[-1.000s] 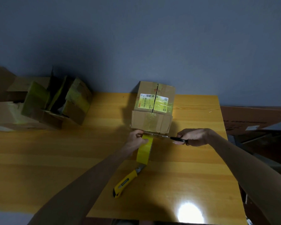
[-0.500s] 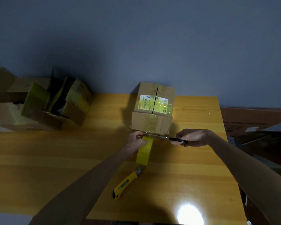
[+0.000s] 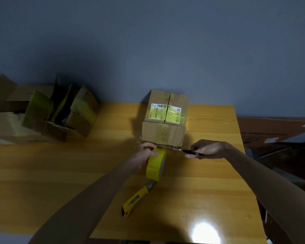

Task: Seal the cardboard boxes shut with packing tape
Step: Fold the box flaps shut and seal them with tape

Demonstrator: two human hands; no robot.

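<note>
A closed cardboard box (image 3: pixel 163 132) with a shipping label and clear tape on its near face stands at the table's far middle. My left hand (image 3: pixel 143 156) holds a yellow roll of packing tape (image 3: pixel 156 165) upright just in front of the box. My right hand (image 3: pixel 208 149) grips black-handled scissors (image 3: pixel 180 150), whose blades reach left across the tape strip at the box's bottom edge.
A yellow utility knife (image 3: pixel 138 198) lies on the wooden table (image 3: pixel 42 173) near the roll. A heap of opened cardboard boxes (image 3: pixel 48 113) sits at the left. More flat cardboard (image 3: pixel 271 131) lies off the table's right edge. Glare marks the near right.
The view has tilted slightly. The tape roll now shows more of its round side, turned a little, while both hands stay at the box's near bottom edge.
</note>
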